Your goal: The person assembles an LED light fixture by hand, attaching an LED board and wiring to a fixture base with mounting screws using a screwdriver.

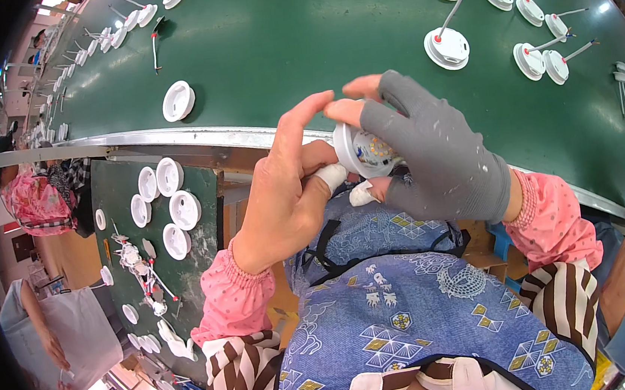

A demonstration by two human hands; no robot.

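Between my two hands, close above my apron, is a round white LED downlight [344, 147]. Its open face shows a circuit board with yellow LED chips and a bit of blue wire. My left hand [282, 190], thumb wrapped in white tape, grips the left side of the rim, with its index finger stretched upward. A grey fingerless glove covers my right hand [436, 149]; its thumb and fingers close round the right side. White tape also covers a fingertip near the lamp's lower edge. Part of the lamp is hidden by the glove.
Beyond a metal edge [201, 136] lies a green bench with one white housing [178, 101] and several white lamps with cables [447, 48]. On a lower green table at left are white rings [184, 209] and a wire bundle [137, 266]. Other people sit left and right.
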